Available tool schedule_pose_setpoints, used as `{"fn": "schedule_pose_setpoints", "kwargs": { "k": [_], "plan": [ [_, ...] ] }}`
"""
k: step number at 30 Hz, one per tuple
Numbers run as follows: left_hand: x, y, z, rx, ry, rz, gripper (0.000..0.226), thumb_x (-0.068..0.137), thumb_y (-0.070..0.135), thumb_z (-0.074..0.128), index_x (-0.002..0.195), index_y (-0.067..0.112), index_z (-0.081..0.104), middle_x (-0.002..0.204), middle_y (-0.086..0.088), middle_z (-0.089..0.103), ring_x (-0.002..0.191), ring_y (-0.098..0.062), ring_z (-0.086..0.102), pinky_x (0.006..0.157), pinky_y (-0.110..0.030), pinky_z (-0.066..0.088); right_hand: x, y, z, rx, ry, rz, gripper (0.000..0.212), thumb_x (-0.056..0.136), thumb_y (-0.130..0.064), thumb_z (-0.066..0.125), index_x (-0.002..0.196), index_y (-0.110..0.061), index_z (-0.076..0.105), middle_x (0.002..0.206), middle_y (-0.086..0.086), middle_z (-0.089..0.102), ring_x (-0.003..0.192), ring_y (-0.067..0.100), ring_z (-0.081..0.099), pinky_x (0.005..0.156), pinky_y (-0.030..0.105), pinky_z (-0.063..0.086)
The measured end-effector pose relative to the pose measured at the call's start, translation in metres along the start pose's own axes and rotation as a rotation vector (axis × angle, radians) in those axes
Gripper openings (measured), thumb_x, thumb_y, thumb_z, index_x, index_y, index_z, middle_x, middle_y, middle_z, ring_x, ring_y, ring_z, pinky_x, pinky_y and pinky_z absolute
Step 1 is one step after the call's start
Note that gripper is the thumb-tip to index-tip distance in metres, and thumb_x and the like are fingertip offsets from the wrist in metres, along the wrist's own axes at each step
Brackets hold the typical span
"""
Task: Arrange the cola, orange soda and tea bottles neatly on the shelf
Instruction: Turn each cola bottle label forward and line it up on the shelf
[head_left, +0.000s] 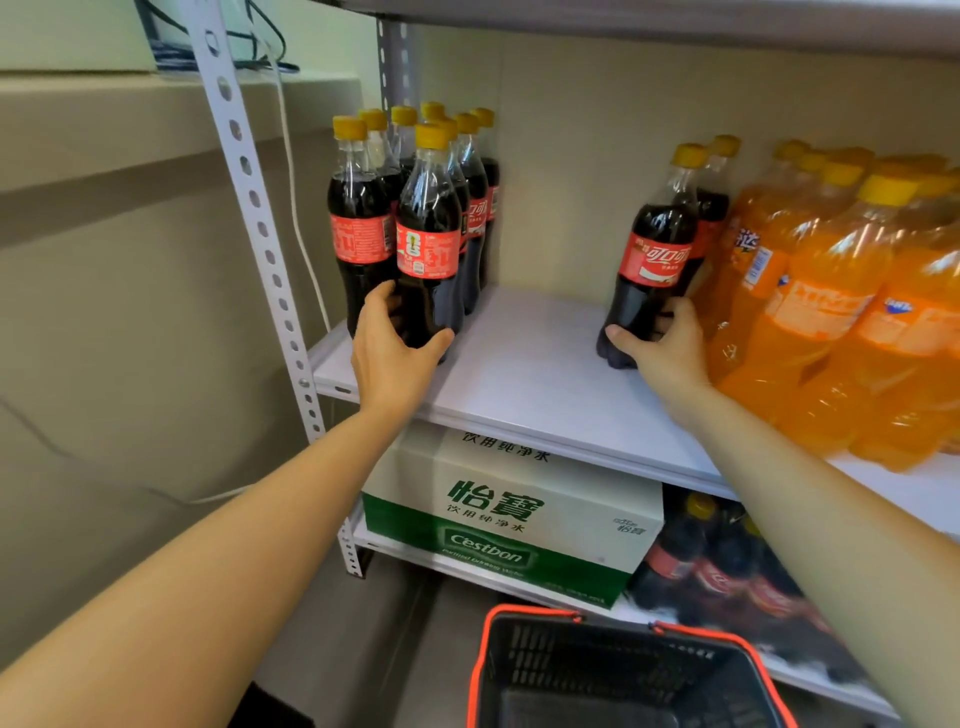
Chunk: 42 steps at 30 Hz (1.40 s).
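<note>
Basket (597, 665) looks empty; your left hand (392, 345) grips a grouped cola (428, 244), your right hand (665, 345) a stray cola (657, 249) awaiting regrouping.

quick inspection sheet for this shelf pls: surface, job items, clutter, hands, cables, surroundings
surface: white shelf, bare middle strip
job's things: cola cluster at left; cola pair beside orange soda bottles at right; tea: nothing seen
clutter: water carton, lower cola bottles, basket below
grippers: left hand grips front left cola bottle; right hand grips front right cola bottle
cables: white cable, dark cables at left
surroundings: perforated post, beige wall
</note>
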<state>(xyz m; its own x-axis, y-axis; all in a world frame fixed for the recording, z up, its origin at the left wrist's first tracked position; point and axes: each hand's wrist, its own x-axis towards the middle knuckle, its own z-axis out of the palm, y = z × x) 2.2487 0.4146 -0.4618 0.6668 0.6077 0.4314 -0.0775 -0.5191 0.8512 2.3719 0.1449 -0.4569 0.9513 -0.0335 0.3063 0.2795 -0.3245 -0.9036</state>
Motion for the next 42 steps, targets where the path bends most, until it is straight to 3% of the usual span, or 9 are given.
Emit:
{"fn": "schedule_pose_setpoints", "kwargs": {
  "k": [4, 7, 9, 14, 18, 23, 32, 36, 42],
  "plan": [
    [-0.020, 0.005, -0.007, 0.097, 0.118, -0.025, 0.059, 0.080, 0.027, 0.085, 0.129, 0.024, 0.051, 0.116, 0.009, 0.059, 0.104, -0.012, 0.060, 0.083, -0.036, 0.053, -0.023, -0.003, -0.008, -0.021, -0.136, -0.050, 0.057, 0.083, -0.025, 0.085, 0.132, -0.019, 0.056, 0.125, -0.002, 0.067, 0.111, 0.016, 0.063, 0.091, 0.036, 0.054],
    [-0.037, 0.020, -0.010, 0.020, 0.076, -0.010, 0.039, 0.083, 0.023, 0.081, 0.114, 0.022, 0.057, 0.098, 0.009, 0.062, 0.087, -0.007, 0.059, 0.077, -0.031, 0.053, -0.046, -0.012, -0.018, 0.004, -0.211, -0.069, 0.048, 0.081, -0.024, 0.086, 0.120, -0.024, 0.059, 0.106, -0.018, 0.066, 0.091, -0.011, 0.064, 0.070, 0.009, 0.050],
    [-0.051, 0.035, -0.009, -0.085, -0.038, 0.007, 0.030, 0.085, 0.020, 0.080, 0.110, 0.018, 0.062, 0.092, 0.005, 0.065, 0.085, -0.009, 0.062, 0.078, -0.029, 0.053, -0.064, -0.019, -0.024, 0.042, -0.250, -0.068, 0.044, 0.081, -0.018, 0.086, 0.115, -0.023, 0.059, 0.103, -0.018, 0.066, 0.083, -0.018, 0.063, 0.064, 0.003, 0.047],
    [-0.081, 0.083, -0.006, -0.304, -0.445, -0.022, 0.013, 0.094, 0.018, 0.073, 0.105, 0.013, 0.070, 0.096, -0.006, 0.071, 0.088, -0.014, 0.066, 0.085, -0.040, 0.056, -0.117, -0.038, -0.047, 0.115, -0.380, -0.032, 0.038, 0.078, -0.027, 0.087, 0.110, -0.026, 0.066, 0.104, -0.001, 0.074, 0.096, 0.015, 0.069, 0.078, 0.026, 0.057],
    [-0.107, 0.104, -0.009, -0.414, -0.710, -0.042, 0.034, 0.092, 0.035, 0.068, 0.122, 0.017, 0.068, 0.112, -0.004, 0.074, 0.102, -0.018, 0.072, 0.087, -0.037, 0.060, -0.164, -0.042, -0.064, 0.212, -0.460, 0.061, 0.054, 0.065, -0.048, 0.085, 0.113, -0.028, 0.071, 0.108, -0.002, 0.076, 0.105, 0.022, 0.069, 0.097, 0.044, 0.055],
    [-0.133, 0.114, -0.001, -0.468, -0.737, -0.144, 0.060, 0.085, 0.045, 0.071, 0.139, 0.025, 0.056, 0.123, 0.000, 0.072, 0.108, -0.016, 0.072, 0.090, -0.038, 0.059, -0.204, -0.023, -0.080, 0.287, -0.483, 0.173, 0.060, 0.061, -0.046, 0.088, 0.116, -0.030, 0.070, 0.114, -0.003, 0.075, 0.113, 0.020, 0.069, 0.105, 0.053, 0.051],
    [-0.167, 0.099, 0.019, -0.429, -0.773, -0.187, 0.051, 0.077, 0.039, 0.080, 0.123, 0.023, 0.066, 0.111, -0.008, 0.075, 0.101, -0.022, 0.075, 0.081, -0.033, 0.059, -0.242, 0.005, -0.081, 0.182, -0.530, 0.231, 0.064, 0.074, -0.027, 0.091, 0.126, -0.035, 0.056, 0.121, -0.014, 0.069, 0.110, -0.001, 0.066, 0.100, 0.028, 0.051],
    [-0.172, 0.094, 0.021, -0.520, -0.814, -0.228, 0.049, 0.082, 0.029, 0.075, 0.127, 0.015, 0.064, 0.105, -0.002, 0.076, 0.098, -0.019, 0.074, 0.075, -0.026, 0.057, -0.240, 0.008, -0.088, 0.275, -0.590, 0.282, 0.055, 0.072, -0.031, 0.084, 0.120, -0.039, 0.060, 0.117, -0.013, 0.073, 0.112, 0.006, 0.067, 0.102, 0.034, 0.050],
    [-0.170, 0.090, 0.017, -0.665, -0.939, -0.274, 0.055, 0.088, 0.020, 0.064, 0.139, 0.002, 0.053, 0.117, -0.009, 0.068, 0.107, -0.023, 0.066, 0.090, -0.038, 0.054, -0.239, 0.011, -0.098, 0.322, -0.554, 0.257, 0.044, 0.064, -0.035, 0.086, 0.105, -0.034, 0.071, 0.105, -0.005, 0.075, 0.108, 0.018, 0.069, 0.106, 0.048, 0.050]
  ]
}}
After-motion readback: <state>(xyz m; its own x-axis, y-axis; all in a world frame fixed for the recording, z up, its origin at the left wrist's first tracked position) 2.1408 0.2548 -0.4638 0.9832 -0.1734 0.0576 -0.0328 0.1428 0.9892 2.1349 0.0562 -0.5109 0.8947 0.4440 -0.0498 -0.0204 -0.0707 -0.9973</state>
